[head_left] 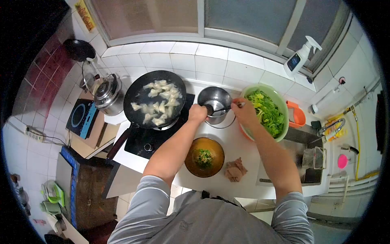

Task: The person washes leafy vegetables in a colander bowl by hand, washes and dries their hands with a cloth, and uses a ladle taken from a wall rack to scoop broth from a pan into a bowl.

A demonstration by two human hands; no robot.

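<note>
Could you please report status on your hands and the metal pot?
Left hand at left side of metal pot, right hand at its right; grips unclear. Pot open-topped. Garnished bowl close by, near side.

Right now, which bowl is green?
The large pale-green bowl of leafy greens beside the right hand; the smaller bowl looks brown, not green.

No wording could be read for certain. A yellow strip (84, 15) on the wall (98, 45) carried reddish characters, too blurred to make out. The spray bottle (301, 56) bore a dark label (293, 62) whose pale print was too small, and the grey apron (223, 221) showed a faint, unreadable mark (185, 225).
</note>
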